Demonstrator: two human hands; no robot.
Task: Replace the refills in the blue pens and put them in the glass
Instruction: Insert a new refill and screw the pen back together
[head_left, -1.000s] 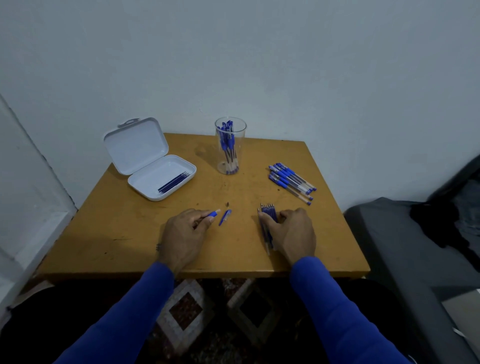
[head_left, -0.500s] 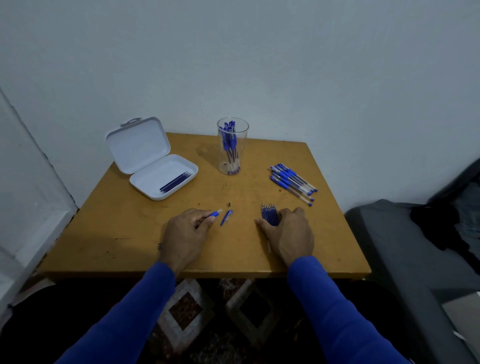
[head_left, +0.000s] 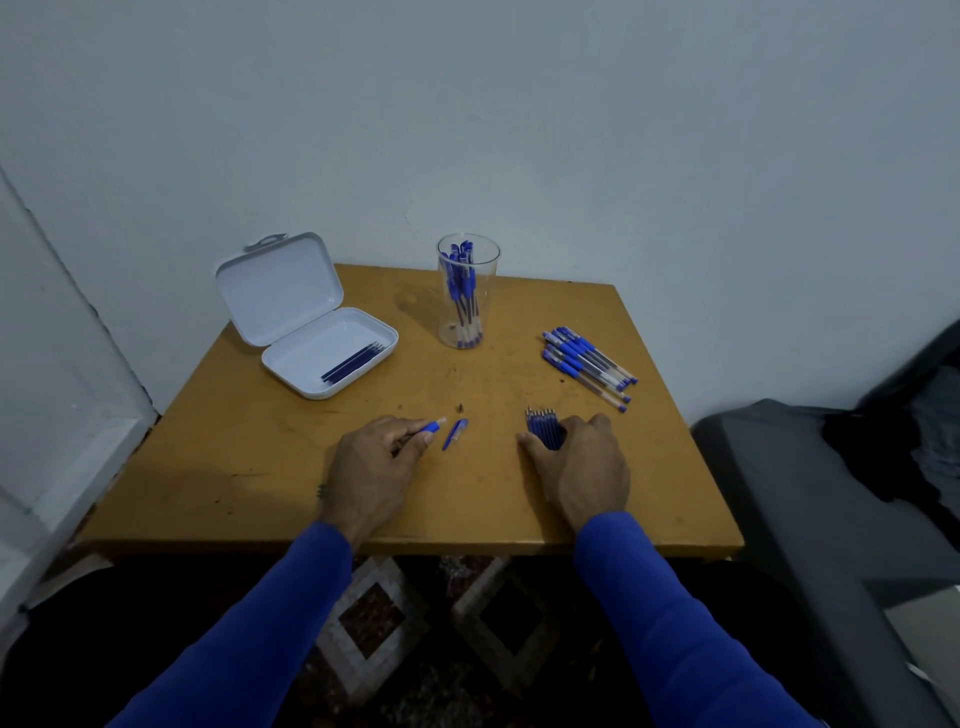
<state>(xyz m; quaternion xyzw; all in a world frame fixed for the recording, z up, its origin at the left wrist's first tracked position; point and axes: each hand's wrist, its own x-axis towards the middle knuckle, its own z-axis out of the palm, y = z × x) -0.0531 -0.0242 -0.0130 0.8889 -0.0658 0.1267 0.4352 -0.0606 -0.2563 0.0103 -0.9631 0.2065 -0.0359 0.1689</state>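
Presently: left hand (head_left: 374, 467) pinching open blue pen barrel (head_left: 430, 427), steadied for refill; right hand (head_left: 576, 467) loosely cupped over dark-blue refill bundle (head_left: 541, 428), selecting one.

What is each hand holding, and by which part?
Left hand grips a pen barrel behind its blue grip. Right hand rests on the refills.

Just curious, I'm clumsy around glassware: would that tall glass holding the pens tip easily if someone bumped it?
Probably yes. The glass is tall and narrow, and the pens lean inside with their caps near the rim, so the weight likely sits high. Its clear wall looks smooth, so perhaps slippery to grasp.
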